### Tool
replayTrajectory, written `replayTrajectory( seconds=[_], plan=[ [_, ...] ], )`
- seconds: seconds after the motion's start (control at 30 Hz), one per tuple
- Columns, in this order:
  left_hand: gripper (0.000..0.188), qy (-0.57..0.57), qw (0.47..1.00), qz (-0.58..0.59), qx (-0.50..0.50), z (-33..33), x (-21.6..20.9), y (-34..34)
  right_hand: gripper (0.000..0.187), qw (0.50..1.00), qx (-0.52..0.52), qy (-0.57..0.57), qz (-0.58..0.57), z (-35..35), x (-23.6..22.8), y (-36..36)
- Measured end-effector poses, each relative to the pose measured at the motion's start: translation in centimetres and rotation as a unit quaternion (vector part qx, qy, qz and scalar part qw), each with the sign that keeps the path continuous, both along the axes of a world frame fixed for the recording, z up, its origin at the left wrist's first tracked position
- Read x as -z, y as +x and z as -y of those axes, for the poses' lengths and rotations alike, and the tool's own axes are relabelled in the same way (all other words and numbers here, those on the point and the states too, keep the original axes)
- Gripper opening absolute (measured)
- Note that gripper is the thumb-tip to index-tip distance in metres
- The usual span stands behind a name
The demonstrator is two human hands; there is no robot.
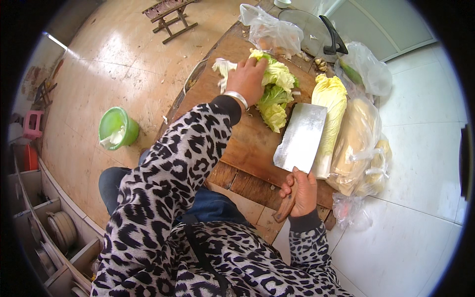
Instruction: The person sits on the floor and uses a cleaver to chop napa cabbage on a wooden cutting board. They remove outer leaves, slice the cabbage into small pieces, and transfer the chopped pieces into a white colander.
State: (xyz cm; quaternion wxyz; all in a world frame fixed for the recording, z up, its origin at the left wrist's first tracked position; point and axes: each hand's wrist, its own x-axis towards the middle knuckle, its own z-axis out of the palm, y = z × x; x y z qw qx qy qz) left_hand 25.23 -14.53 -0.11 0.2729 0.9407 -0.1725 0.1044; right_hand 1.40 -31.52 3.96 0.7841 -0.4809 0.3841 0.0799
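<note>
My left hand (247,80), a bracelet on its wrist, is closed on loose napa cabbage leaves (278,79), yellow-green and ruffled. Its fingertips are partly hidden in them. The leaves lie heaped on a wooden cutting board (250,143). My right hand (303,194) grips the brown wooden handle of a cleaver (302,134). Its broad grey blade lies flat over the board, between the leaf heap and a long napa cabbage (330,111). That cabbage lies lengthwise, its leafy yellow end far and its white base near.
Plastic bags of food (355,143) line the right edge. Beyond the board are another clear bag (271,34) and a glass lid (309,29) with a black handle. A green bucket (129,131) stands on the floor at left, and a wooden stool (170,17) farther off.
</note>
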Motion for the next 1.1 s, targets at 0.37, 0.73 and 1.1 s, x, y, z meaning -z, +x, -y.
replayTrajectory(
  seconds=[0.37, 0.73, 1.1],
  plan=[
    [0.095, 0.015, 0.997, -0.019, 0.077, -0.3, 0.3, -8.2, 0.021, 0.993, -0.121, -0.013, -0.002, -4.5, -0.4, -0.9],
    [0.063, 0.121, 0.99, 0.062, 0.048, -0.6, 1.5, -13.4, 0.019, 0.922, -0.282, -0.266, -0.018, 1.6, -1.8, -3.7],
    [0.053, 0.124, 0.986, 0.091, 0.058, -0.6, 2.3, -13.0, 0.042, 0.692, -0.415, -0.576, 0.133, 3.8, -4.6, 2.2]
  ],
)
